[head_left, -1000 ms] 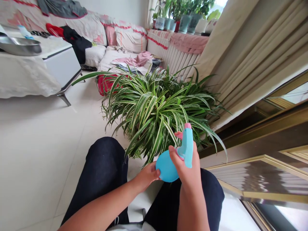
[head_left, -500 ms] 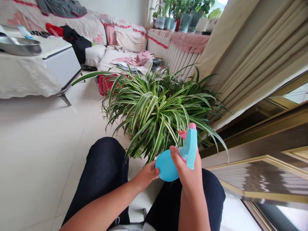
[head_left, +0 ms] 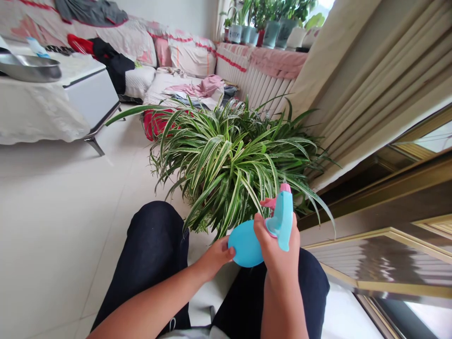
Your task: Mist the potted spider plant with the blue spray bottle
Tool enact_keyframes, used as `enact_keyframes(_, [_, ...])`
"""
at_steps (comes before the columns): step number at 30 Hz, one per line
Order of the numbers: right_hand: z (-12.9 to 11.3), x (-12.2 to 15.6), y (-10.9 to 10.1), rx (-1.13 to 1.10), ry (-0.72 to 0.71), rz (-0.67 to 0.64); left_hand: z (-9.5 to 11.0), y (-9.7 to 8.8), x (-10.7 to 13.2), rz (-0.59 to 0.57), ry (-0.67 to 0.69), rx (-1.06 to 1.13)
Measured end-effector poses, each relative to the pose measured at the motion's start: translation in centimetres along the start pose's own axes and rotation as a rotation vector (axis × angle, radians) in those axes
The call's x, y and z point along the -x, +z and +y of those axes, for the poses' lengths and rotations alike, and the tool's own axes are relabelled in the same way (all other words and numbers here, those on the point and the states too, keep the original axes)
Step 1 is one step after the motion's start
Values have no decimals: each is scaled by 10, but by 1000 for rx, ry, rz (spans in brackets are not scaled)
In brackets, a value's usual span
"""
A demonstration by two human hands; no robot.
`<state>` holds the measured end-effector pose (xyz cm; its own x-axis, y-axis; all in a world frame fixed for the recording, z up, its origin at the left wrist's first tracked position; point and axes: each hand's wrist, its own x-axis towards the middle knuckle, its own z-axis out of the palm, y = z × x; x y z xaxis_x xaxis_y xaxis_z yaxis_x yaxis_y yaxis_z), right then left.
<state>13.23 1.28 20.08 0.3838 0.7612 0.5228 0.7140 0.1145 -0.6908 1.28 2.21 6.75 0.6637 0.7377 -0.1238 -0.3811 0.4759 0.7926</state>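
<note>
A round blue spray bottle (head_left: 245, 244) with a turquoise spray head (head_left: 283, 216) and a pink trigger (head_left: 268, 203) sits just above my knees. My left hand (head_left: 215, 257) cups the bottle's round body from the left. My right hand (head_left: 277, 249) wraps around the neck, below the spray head. A large green-and-white striped spider plant (head_left: 229, 162) spreads directly beyond the bottle, and its long leaves reach close to the spray head. Its pot is hidden by the foliage.
My dark trousers (head_left: 158, 259) fill the lower middle, above a white tiled floor (head_left: 70, 212). A gold-framed window and beige curtain (head_left: 367, 84) stand on the right. Beyond are a white radiator (head_left: 261, 80), potted plants, a cluttered daybed, and a metal basin on a table.
My right hand and the spray head have shifted slightly to the right, tilting the bottle's top away from the plant's centre. The bottle's round body and my left hand have barely moved.
</note>
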Motion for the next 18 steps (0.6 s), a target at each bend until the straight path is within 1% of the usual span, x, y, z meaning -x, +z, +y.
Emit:
enact_keyframes(7, [2, 3, -1, 4, -42, 18, 4, 1, 0, -26, 31, 9])
enact_keyframes(9, [0, 3, -1, -22, -53, -15, 4, 1, 0, -33, 40, 25])
enact_keyframes(13, [-1, 2, -1, -88, -49, -128, 2, 0, -1, -50, 21, 27])
enact_keyframes(18, [-3, -1, -3, -97, -93, -142, 1, 0, -1, -69, -15, 15])
